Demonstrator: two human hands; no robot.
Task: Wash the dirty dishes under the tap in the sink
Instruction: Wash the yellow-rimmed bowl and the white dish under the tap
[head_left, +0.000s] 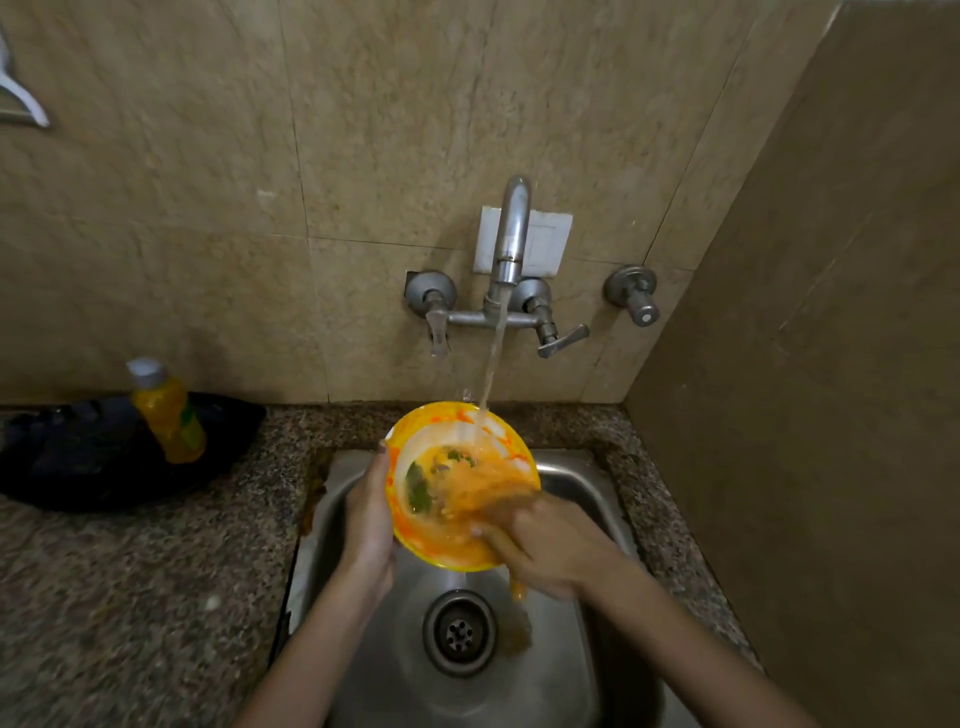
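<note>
A yellow-rimmed plate (415, 428) smeared with orange sauce and green leaf bits is tilted over the steel sink (566, 473). My left hand (370, 525) grips its left edge. My right hand (545, 545) lies on the plate's lower right part, fingers blurred against the dirty surface. Water runs from the wall tap (511, 228) onto the plate's upper rim. Orange liquid drips off below my right hand toward the drain (460, 631).
A yellow bottle with a grey cap (166, 410) stands on a black tray (78, 457) on the granite counter (130, 597) at the left. Tap handles (558, 340) stick out of the tiled wall. A side wall closes in on the right.
</note>
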